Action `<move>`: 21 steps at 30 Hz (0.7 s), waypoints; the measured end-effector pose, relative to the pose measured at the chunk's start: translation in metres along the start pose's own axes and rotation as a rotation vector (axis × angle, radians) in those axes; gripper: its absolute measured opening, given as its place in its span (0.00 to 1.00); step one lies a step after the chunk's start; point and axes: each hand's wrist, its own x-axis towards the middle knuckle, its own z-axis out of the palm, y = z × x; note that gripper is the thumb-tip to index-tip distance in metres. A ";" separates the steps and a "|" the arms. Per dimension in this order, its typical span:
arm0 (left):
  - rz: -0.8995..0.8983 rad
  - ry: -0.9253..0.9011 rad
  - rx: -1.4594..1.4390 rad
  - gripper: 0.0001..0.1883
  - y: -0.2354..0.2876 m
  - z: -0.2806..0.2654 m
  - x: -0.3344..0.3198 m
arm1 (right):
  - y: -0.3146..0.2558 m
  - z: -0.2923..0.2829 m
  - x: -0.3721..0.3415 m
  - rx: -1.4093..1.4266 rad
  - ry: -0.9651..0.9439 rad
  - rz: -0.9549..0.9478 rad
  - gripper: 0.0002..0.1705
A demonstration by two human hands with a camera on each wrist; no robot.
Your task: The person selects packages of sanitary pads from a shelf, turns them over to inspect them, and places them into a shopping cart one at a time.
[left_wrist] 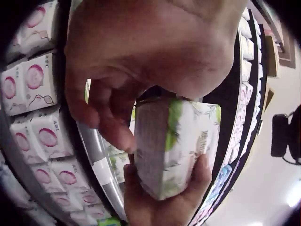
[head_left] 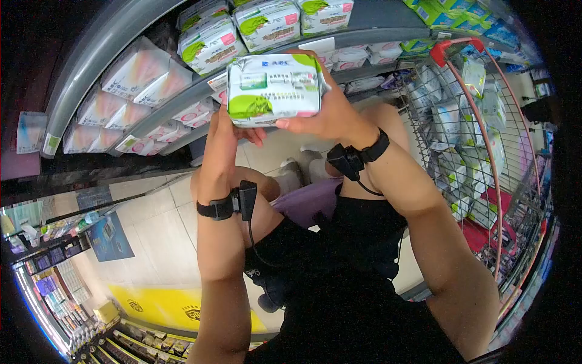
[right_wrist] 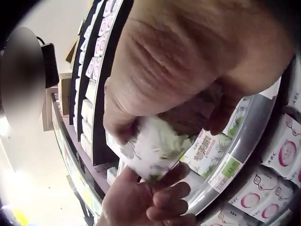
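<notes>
1. Right hand [head_left: 336, 115]: grips the pack, thumb across its near edge, fingers behind.
2. Left hand [head_left: 223, 145]: fingers partly curled at the pack's lower left; I cannot tell whether it grips.
3. White-and-green pack [head_left: 273, 91]: held up between the hands, in front of the shelf.
4. Shopping cart [head_left: 447, 53]: to the person's right, packs inside.
5. Shelf [head_left: 382, 35]: beyond the hands, bearing similar green-and-white packs [head_left: 267, 25].
</notes>
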 end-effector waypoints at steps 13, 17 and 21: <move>0.249 0.413 0.525 0.37 0.000 0.072 0.009 | -0.001 -0.026 0.002 0.004 0.075 -0.034 0.47; 0.373 0.334 0.472 0.30 -0.014 0.072 0.018 | -0.008 -0.063 0.001 0.316 0.225 -0.062 0.41; 0.335 0.365 0.729 0.12 -0.002 0.098 0.036 | -0.039 -0.129 -0.025 0.580 0.864 -0.303 0.44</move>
